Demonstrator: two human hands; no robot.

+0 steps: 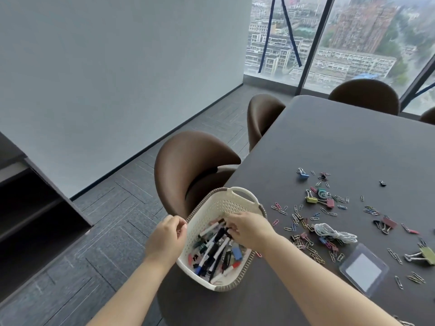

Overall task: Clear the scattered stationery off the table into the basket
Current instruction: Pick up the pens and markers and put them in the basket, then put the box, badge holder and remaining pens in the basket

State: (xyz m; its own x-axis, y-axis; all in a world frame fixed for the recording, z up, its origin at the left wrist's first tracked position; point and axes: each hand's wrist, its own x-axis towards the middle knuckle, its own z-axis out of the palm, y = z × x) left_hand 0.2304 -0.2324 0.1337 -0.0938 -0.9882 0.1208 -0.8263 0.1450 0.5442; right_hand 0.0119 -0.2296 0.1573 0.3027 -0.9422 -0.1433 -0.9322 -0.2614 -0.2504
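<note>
Stationery (313, 222) is scattered on the counter (329, 142), right of the basket (221, 203). The right hand (247, 225), nearer, is curled inside the basket; contents unclear. The left hand (168, 234) is pinched on the rim.

office meeting room, high up in a tower. long dark conference table (341, 147) w/ brown curved-back chairs (188, 165) pushed in along its edges. floor-to-ceiling windows (353, 38) w/ dark frames look down on city blocks far below. grey carpet tiles (113, 220), plain pale wall (106, 78), low dark shelving unit (35, 208) at left. paper clips (306, 222), binder clips (313, 199) & a badge holder (363, 270) litter the tabletop.
</note>
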